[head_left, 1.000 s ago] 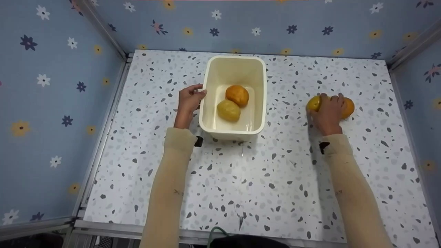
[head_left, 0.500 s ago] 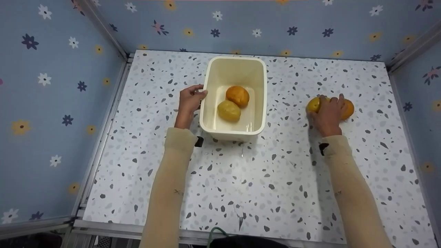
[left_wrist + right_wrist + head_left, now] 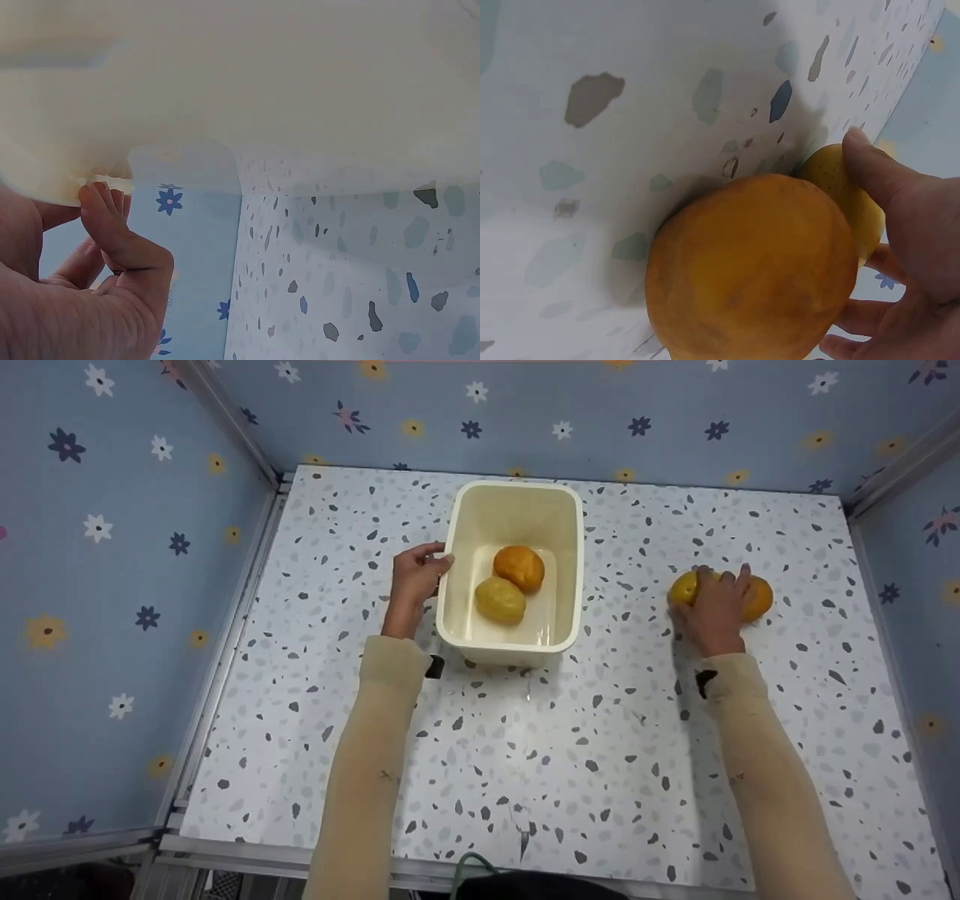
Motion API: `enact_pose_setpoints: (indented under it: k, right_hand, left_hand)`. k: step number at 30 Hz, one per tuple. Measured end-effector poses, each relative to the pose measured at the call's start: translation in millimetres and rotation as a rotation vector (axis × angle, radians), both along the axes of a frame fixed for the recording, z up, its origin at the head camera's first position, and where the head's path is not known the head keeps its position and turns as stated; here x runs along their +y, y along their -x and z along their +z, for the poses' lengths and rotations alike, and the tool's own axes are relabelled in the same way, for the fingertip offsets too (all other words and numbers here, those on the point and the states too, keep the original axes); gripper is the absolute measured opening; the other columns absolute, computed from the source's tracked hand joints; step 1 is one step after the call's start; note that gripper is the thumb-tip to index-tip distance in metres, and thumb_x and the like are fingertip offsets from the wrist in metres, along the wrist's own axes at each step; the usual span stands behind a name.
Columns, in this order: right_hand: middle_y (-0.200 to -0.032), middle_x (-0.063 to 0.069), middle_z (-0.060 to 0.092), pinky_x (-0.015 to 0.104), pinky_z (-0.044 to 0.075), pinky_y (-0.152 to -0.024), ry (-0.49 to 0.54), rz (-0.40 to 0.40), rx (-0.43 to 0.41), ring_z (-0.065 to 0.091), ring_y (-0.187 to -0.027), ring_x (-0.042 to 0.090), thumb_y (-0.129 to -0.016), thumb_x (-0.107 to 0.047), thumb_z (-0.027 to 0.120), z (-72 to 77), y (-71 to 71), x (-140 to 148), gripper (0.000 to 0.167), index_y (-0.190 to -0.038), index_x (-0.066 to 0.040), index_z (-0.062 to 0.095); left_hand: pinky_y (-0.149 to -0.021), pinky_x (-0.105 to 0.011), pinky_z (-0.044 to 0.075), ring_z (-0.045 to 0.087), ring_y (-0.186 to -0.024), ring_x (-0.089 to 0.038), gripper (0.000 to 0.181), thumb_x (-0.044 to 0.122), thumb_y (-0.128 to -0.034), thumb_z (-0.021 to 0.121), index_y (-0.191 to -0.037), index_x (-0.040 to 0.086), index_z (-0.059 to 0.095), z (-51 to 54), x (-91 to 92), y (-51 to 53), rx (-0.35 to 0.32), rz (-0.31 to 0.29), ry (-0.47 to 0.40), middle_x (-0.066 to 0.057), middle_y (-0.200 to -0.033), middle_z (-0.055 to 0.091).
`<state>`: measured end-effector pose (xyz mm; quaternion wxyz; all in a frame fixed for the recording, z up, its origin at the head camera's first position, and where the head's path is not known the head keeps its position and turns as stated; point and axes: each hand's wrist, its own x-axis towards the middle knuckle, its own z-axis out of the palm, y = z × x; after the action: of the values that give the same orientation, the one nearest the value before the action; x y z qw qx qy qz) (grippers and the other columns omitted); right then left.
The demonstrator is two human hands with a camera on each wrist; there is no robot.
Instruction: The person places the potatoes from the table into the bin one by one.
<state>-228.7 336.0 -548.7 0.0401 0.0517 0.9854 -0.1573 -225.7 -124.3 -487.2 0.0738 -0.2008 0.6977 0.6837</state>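
Note:
My left hand (image 3: 415, 577) pinches the left rim of a cream plastic bin (image 3: 568, 634), thumb on the inside in the head view. Up close in the left wrist view, the fingers (image 3: 112, 225) curl against the bin's edge (image 3: 300, 176). Inside the bin lie an orange-coloured fruit (image 3: 519, 568) and a yellow fruit (image 3: 500, 601), touching. Over on the right, my right hand (image 3: 716, 611) grips another yellow fruit (image 3: 683, 586), partly covered by the fingers. A second orange-coloured fruit (image 3: 760, 598) sits against that hand. In the right wrist view this orange-coloured fruit (image 3: 750, 270) hides much of the speckled yellow fruit (image 3: 832, 176).
A white speckled table (image 3: 585, 780) carries everything. Blue flowered panels (image 3: 525, 412) enclose its back and sides, with metal frame bars (image 3: 225, 660) along the left edge. A green cable (image 3: 465, 862) and a dark object (image 3: 540, 886) show at the front edge.

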Motion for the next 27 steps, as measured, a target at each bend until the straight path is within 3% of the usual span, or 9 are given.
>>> enact_pose_setpoints:
  k: [16, 27]
  right_hand:
    - [-0.155, 0.038, 0.037, 0.070, -0.003, -0.124, 0.102, -0.018, 0.006, -0.001, -0.157, 0.054, -0.100, -0.026, 0.072, 7.0, -2.4, -7, 0.076, -0.161, 0.001, 0.035]
    - [-0.153, 0.033, 0.044, 0.067, 0.007, -0.126, 0.110, 0.008, 0.161, 0.011, -0.158, 0.051, -0.094, -0.027, 0.084, 35.4, 4.5, -40, 0.075, -0.155, -0.002, 0.047]
  left_hand:
    - [-0.068, -0.024, 0.060, 0.070, -0.087, -0.021, 0.034, 0.012, -0.1014, 0.071, -0.134, 0.004, 0.071, 0.8, -1.6, 1.1, -0.029, 0.004, 0.001, -0.005, -0.096, 0.063]
    - [-0.068, -0.024, 0.059, 0.071, -0.085, -0.020, 0.034, 0.011, -0.1015, 0.071, -0.134, 0.003, 0.070, -0.3, -1.5, 0.7, -0.017, 0.006, -0.007, -0.005, -0.097, 0.064]
